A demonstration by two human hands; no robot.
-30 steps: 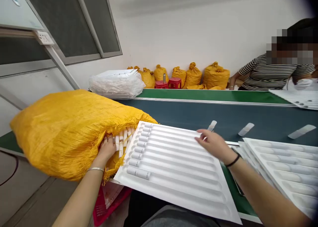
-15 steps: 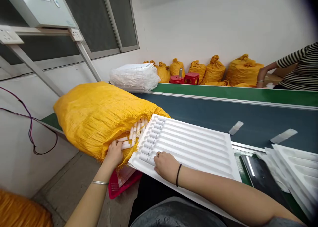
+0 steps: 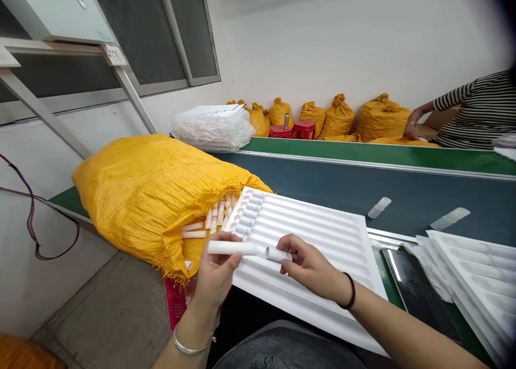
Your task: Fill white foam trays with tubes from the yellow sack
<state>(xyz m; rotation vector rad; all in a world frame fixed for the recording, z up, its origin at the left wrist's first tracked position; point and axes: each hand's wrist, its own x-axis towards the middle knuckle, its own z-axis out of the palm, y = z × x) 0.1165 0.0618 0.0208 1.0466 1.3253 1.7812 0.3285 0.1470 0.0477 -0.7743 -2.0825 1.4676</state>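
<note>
My left hand (image 3: 213, 277) grips a white plastic tube (image 3: 231, 248) between thumb and fingers, held level. My right hand (image 3: 312, 267) pinches a short printed cap (image 3: 277, 254), its hollow end facing the tube. Tube tip and cap mouth are close together, with a small gap. Both are above a white grooved tray (image 3: 322, 226), where several similar caps (image 3: 246, 221) lie in the left ends of the grooves. To the left, an open yellow woven sack (image 3: 157, 181) shows many loose white tubes (image 3: 215, 213) in its mouth.
Behind the tray runs a dark conveyor belt (image 3: 314, 178) bearing two capped tubes (image 3: 379, 207). On the right are a black phone-like slab (image 3: 417, 291) and stacked white trays (image 3: 475, 267). A plastic-wrapped bundle (image 3: 212, 128) lies behind the sack. A person in a striped top (image 3: 479, 111) sits across.
My left hand has come out of the sack's mouth with a tube. My right hand has lifted the front cap off the tray and turned its opening toward the tube.
</note>
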